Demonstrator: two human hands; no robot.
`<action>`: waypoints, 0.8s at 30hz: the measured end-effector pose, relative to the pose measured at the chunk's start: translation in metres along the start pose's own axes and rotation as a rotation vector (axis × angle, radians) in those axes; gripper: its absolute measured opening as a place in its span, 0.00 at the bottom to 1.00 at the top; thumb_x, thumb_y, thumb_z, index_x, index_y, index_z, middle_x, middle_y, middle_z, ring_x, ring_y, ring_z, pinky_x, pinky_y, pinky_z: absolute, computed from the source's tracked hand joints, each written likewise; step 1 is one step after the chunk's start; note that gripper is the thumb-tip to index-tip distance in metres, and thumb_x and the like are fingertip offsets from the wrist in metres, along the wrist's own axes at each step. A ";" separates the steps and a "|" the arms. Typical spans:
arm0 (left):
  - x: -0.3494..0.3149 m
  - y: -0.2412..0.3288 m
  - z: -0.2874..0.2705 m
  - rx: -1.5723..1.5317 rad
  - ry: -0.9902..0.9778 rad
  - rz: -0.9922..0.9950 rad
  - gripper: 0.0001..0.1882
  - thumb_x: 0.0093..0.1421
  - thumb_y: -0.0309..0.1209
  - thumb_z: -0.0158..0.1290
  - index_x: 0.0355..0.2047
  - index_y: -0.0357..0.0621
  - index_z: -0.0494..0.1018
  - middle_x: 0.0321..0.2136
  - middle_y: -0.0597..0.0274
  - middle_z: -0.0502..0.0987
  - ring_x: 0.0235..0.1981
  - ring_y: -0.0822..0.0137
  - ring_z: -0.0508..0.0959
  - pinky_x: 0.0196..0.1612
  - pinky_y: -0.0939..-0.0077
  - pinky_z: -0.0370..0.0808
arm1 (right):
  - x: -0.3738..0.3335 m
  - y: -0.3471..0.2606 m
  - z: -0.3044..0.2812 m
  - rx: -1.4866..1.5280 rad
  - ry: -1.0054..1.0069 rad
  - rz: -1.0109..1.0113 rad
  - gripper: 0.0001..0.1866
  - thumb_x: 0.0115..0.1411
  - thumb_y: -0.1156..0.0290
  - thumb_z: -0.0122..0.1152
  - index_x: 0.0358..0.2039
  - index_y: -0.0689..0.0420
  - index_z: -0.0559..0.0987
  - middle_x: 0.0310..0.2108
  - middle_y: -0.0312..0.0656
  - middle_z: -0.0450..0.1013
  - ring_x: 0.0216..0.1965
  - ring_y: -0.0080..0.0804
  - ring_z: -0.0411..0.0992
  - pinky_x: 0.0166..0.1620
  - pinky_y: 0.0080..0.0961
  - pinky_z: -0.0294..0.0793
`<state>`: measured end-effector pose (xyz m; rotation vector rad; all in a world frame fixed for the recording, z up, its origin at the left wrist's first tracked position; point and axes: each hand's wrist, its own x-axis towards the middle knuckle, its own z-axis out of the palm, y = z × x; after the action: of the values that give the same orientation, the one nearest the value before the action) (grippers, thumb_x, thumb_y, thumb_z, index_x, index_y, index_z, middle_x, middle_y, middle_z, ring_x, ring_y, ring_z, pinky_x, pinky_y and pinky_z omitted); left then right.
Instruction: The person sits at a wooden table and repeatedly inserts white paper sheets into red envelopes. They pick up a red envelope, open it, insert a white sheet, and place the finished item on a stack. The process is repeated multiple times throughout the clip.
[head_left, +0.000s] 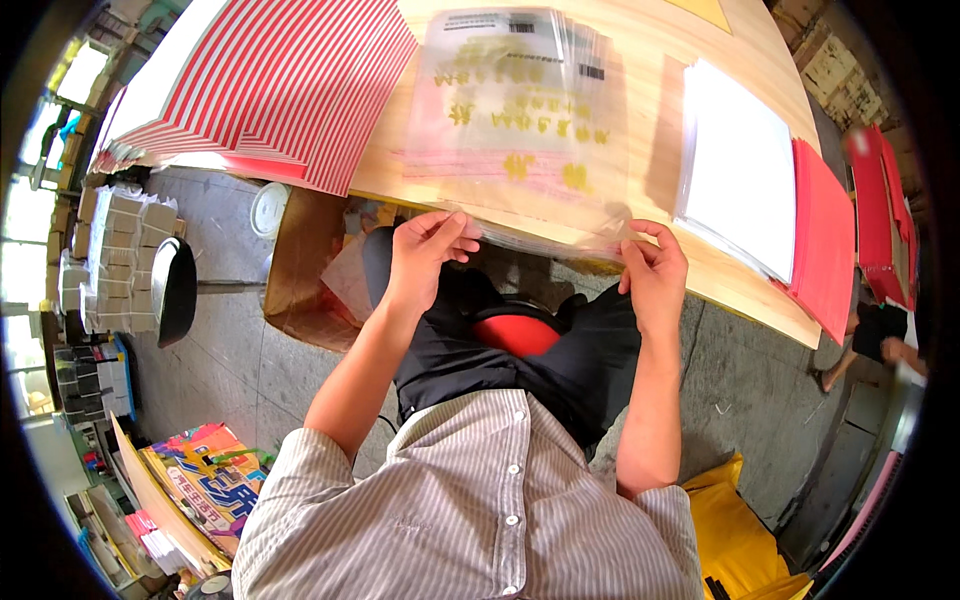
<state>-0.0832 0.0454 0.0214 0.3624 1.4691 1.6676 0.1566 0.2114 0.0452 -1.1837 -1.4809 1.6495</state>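
Note:
A stack of clear plastic bags (520,130) with yellow and black print lies on the table in front of me, its near edge reaching past the table's front edge. My left hand (432,245) pinches the left end of that near edge between thumb and fingers. At the right end, my right hand (655,268) pinches the plastic with thumb and forefinger. Whether they grip one bag or several cannot be told. Some pinkish-red shows through the lower part of the bags.
Red-and-white layered booklets (290,90) stand piled at the table's left. White sheets (740,170) and red folders (825,235) lie at its right. Below the front edge is a cardboard box (300,270). A black stool (175,290) stands left; a person's leg (840,355) shows far right.

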 end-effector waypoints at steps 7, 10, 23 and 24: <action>0.038 0.034 -0.011 0.187 0.119 0.171 0.07 0.61 0.30 0.60 0.30 0.38 0.78 0.25 0.62 0.80 0.23 0.76 0.75 0.24 0.83 0.69 | 0.041 -0.016 0.033 -0.195 -0.036 -0.202 0.09 0.60 0.80 0.54 0.42 0.64 0.75 0.28 0.45 0.79 0.29 0.24 0.75 0.32 0.21 0.72; 0.055 0.044 -0.017 0.185 0.145 0.190 0.08 0.61 0.32 0.61 0.31 0.39 0.77 0.24 0.63 0.78 0.21 0.76 0.75 0.22 0.83 0.67 | 0.062 -0.027 0.047 -0.175 -0.061 -0.227 0.09 0.59 0.80 0.54 0.41 0.64 0.76 0.27 0.45 0.79 0.27 0.24 0.75 0.31 0.23 0.72; 0.072 0.045 -0.034 0.121 0.102 -0.001 0.11 0.65 0.33 0.55 0.40 0.37 0.75 0.32 0.57 0.82 0.30 0.69 0.82 0.27 0.80 0.75 | 0.051 -0.012 0.021 -0.198 -0.011 -0.203 0.07 0.58 0.81 0.53 0.34 0.66 0.79 0.26 0.35 0.75 0.27 0.19 0.69 0.31 0.19 0.68; 0.072 0.044 -0.034 0.128 0.094 -0.004 0.11 0.65 0.33 0.55 0.40 0.37 0.75 0.32 0.56 0.82 0.30 0.69 0.82 0.27 0.80 0.76 | 0.044 -0.010 0.019 -0.166 -0.013 -0.174 0.07 0.58 0.82 0.53 0.34 0.65 0.79 0.27 0.35 0.75 0.27 0.19 0.69 0.32 0.18 0.68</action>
<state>-0.1669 0.0791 0.0298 0.3548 1.6507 1.6108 0.1200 0.2442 0.0448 -1.0977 -1.7054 1.4433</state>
